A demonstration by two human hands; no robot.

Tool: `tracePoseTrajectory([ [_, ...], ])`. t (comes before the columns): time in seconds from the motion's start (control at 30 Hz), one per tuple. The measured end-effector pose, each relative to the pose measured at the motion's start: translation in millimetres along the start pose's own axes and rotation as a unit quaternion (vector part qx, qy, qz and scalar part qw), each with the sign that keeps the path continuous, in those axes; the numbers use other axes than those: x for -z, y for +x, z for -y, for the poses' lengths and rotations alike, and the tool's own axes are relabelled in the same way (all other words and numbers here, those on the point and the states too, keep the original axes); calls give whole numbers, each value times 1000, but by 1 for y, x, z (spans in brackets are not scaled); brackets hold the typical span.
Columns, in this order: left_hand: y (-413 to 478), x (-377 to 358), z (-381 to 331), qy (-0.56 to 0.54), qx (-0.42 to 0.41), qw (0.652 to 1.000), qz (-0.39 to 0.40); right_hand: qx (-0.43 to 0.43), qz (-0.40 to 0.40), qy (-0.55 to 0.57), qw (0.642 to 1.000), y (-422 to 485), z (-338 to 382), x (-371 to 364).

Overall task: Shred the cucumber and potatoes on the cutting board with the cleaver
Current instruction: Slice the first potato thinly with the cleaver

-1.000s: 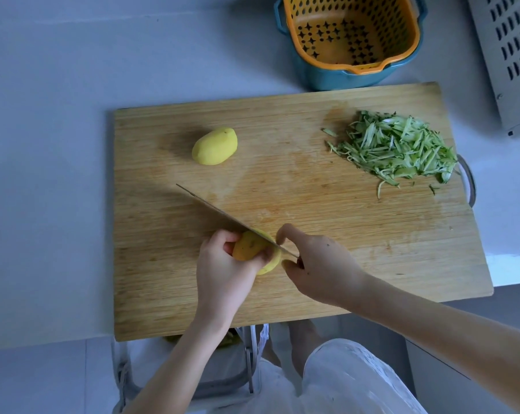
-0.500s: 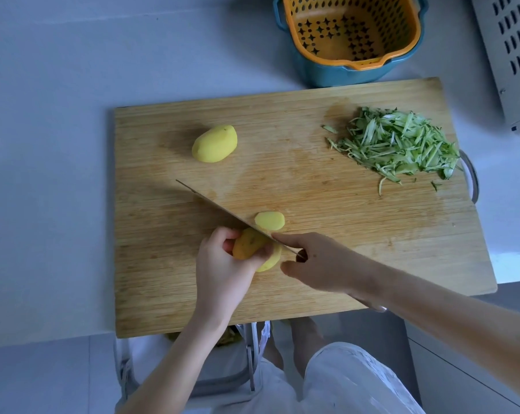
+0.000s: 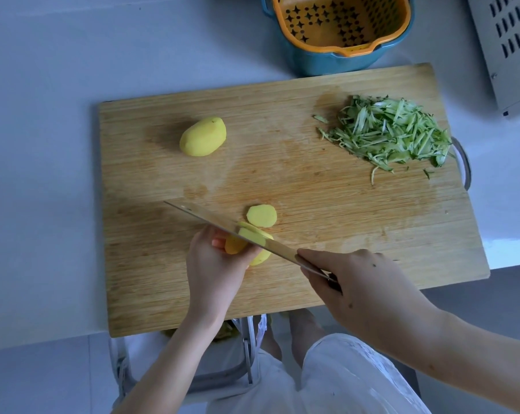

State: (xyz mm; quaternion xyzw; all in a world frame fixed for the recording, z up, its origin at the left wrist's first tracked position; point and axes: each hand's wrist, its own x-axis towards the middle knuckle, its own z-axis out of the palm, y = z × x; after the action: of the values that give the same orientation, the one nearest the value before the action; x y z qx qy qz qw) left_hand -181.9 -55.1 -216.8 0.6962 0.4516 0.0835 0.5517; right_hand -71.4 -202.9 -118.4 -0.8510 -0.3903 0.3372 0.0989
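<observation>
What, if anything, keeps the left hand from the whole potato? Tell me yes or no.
Probably yes: bare board lies between the left hand and the whole potato. It must first release the cut potato and pass the cleaver held by the right hand.

My left hand (image 3: 216, 264) held a half-cut potato (image 3: 260, 258) on the cutting board (image 3: 312, 189) while my right hand (image 3: 363, 291) gripped the cleaver (image 3: 222, 224), its blade lying across that potato. One slice (image 3: 261, 215) lay flat just beyond the blade. A whole potato (image 3: 202, 136) and the cucumber shreds (image 3: 387, 132) sat farther back, well apart.
</observation>
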Motion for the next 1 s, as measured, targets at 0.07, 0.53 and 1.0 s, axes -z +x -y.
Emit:
tracePoseTrajectory([
  [0.07, 1, 0, 0, 2, 4, 1000, 3, 3, -1, -3, 1000, 0, -1, -1],
  [0.53, 6, -1, -8, -36, 67, 997, 22, -7, 12, -5, 1000, 0, -5, 4],
  [1.0, 7, -1, -11, -31, 85, 996, 10, 4, 55, 7, 998, 29, 1, 4],
])
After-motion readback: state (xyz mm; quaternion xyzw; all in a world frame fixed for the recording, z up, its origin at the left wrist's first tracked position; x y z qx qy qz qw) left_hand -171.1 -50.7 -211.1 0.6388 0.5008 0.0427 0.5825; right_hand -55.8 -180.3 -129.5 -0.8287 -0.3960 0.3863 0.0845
